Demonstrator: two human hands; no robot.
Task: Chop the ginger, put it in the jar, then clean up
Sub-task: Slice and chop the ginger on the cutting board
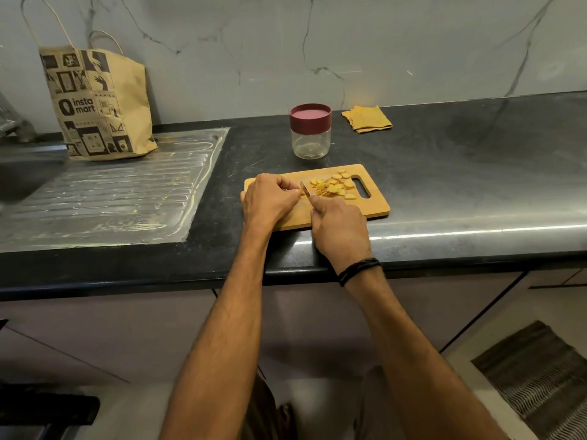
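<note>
At the far left a printed paper bag (101, 103) stands at the back of the steel drainboard (111, 192), against the marble wall. Next comes my left hand (270, 198), on the left end of the wooden cutting board (374, 208), which lies on the dark counter (460, 173) near its front edge. My fingers are curled in tight, tips meeting just beside the blade, but whatever they pinch is hidden under them and I cannot tell what it is. My right hand (336, 230) grips the knife (304, 188), handle buried in my fist and forefinger stretched forward towards the blade, which angles down to the board between my two hands. A black band (359, 270) circles that wrist. Right of the blade the ginger slices (333, 187) lie in a loose yellow heap, reaching to the board's handle slot. Behind the board stands the glass jar (310, 131), its maroon lid on. Further right, by the wall, lies a folded yellow cloth (367, 119).
</note>
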